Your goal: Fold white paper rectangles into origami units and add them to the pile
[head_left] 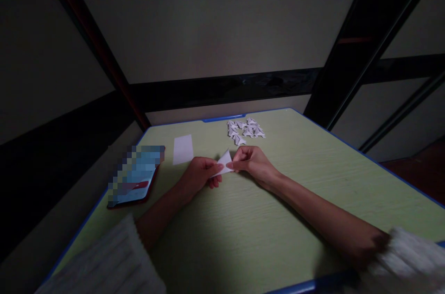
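Observation:
A small white folded paper piece (224, 162) is held above the green table (313, 182), near its middle. My left hand (200, 174) pinches its left side with closed fingers. My right hand (251, 163) pinches its right side, fingers curled. A flat white paper slip (182, 149) lies just left of the hands. A heap of several small folded white paper triangles (245, 131) sits beyond my right hand near the far edge.
A phone with a lit screen (135, 175) lies at the table's left edge. The table has a blue rim (224, 118). Dark metal bed-frame bars (351, 48) rise behind and to the right. White knitted sleeves cover both forearms near the bottom.

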Demonstrator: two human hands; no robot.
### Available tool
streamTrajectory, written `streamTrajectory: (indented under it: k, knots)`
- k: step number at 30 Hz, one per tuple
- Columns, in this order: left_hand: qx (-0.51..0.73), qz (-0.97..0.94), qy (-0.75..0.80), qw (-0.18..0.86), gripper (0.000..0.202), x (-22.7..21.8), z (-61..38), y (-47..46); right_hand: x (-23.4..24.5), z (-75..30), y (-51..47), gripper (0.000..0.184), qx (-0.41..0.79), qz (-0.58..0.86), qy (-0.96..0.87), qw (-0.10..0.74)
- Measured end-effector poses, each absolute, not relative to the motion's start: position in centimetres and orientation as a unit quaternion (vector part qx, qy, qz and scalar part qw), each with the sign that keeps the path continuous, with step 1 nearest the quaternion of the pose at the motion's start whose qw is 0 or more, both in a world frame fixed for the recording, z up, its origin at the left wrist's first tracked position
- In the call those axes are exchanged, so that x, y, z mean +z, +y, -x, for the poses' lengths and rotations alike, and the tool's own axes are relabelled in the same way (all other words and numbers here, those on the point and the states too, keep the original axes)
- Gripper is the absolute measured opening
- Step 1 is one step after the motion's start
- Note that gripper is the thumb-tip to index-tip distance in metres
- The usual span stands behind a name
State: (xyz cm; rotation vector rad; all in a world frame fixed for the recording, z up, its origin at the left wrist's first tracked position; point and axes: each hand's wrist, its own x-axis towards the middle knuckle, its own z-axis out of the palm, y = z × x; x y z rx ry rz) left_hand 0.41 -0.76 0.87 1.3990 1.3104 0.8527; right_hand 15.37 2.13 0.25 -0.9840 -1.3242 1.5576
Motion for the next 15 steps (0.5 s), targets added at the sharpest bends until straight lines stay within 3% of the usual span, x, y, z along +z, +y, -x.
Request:
streamTrajectory:
  k: [4, 8, 15]
  knots:
    - [0.356, -0.581, 0.534, 0.501, 0.027, 1.17, -0.56, -1.01, 0.28, -15.24, 1.98, 0.035, 0.663, 0.344, -0.499, 0.439]
    - [0.352, -0.592, 0.534, 0.490, 0.026, 1.31, -1.04, -1.27, 0.48, -15.01, 1.56, 0.021, 0.662, 0.314, -0.526, 0.432]
    - [0.347, -0.610, 0.513, 0.494, 0.027, 0.68, -1.27, -1.13, 0.52, -14.89, 1.31, 0.021, 0.641, 0.324, -0.524, 0.457]
